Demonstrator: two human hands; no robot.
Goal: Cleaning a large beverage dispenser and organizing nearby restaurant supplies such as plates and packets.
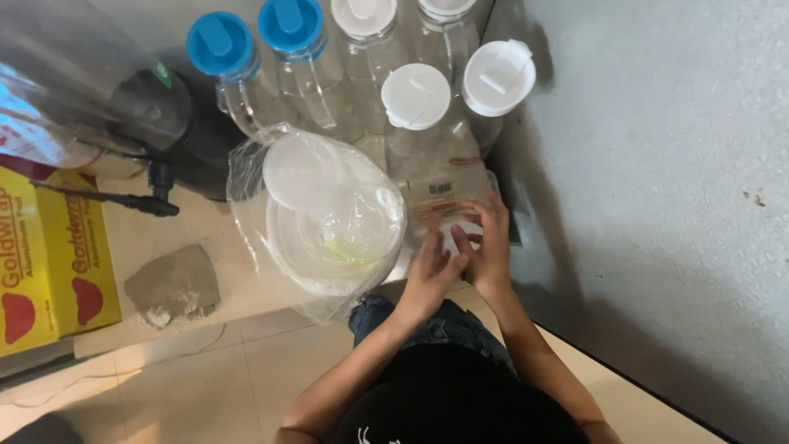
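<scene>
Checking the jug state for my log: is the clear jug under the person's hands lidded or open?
Cannot tell: both hands cover the top of that jug. Neighbouring jugs carry lids.

A low pale ledge (164, 238) against the grey wall carries most of the things, with the tiled floor (205, 370) below its front edge. At its back edge stand clear plastic jugs, two with blue lids (220, 43) and four with white lids (416, 96). A black round appliance (177, 123) sits at the back left. Near the front edge rest white bowls in a clear bag (329, 218), and a grey crumpled cloth (174, 284) lies to their left. Yellow boxes (49, 255) lie at the left end.
</scene>
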